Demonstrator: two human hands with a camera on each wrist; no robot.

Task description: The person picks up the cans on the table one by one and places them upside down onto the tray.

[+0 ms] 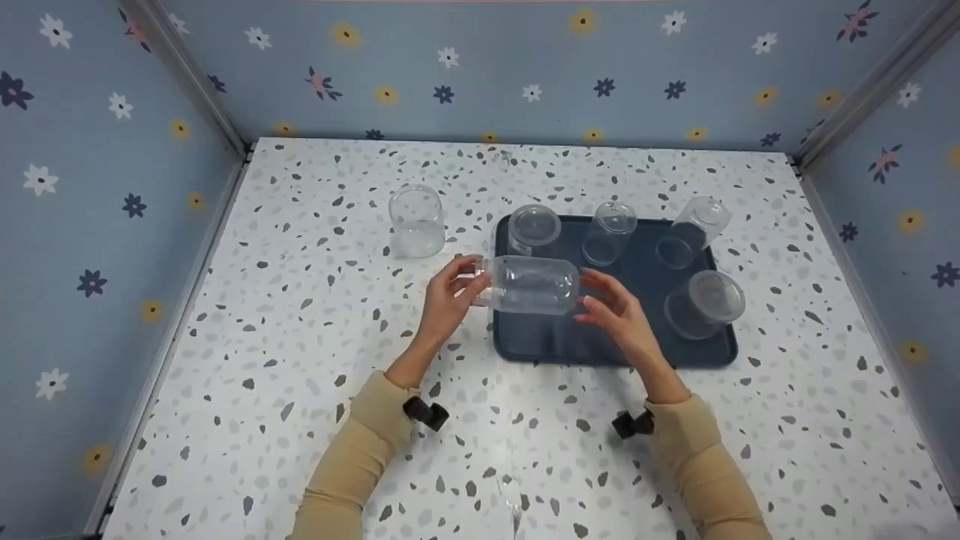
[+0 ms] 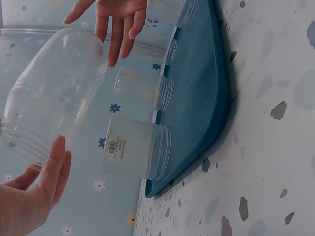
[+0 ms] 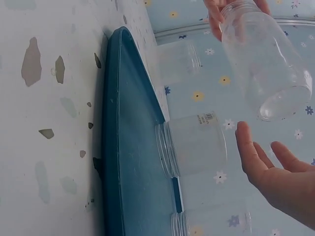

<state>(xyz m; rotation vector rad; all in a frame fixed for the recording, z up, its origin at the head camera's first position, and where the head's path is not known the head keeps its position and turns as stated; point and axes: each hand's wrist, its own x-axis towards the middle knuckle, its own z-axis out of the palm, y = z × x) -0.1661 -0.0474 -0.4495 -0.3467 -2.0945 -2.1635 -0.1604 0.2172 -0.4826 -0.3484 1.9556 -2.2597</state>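
My left hand (image 1: pixel 448 298) grips a clear plastic jar (image 1: pixel 536 285) by its threaded neck. The jar lies sideways in the air above the left part of a dark blue tray (image 1: pixel 577 349), its base towards the right. Near that base, my right hand (image 1: pixel 615 311) has its fingers spread; a gap shows between them and the jar in the right wrist view. Several clear jars stand mouth down on the tray, among them a labelled wide jar (image 2: pixel 133 148), a narrow jar (image 1: pixel 610 232) and a jar at the right edge (image 1: pixel 705 304).
Left of the tray, another clear jar (image 1: pixel 417 221) stands mouth up on the speckled white table (image 1: pixel 315 337). Flower-patterned blue panels (image 1: pixel 487 67) rise at the back and both sides.
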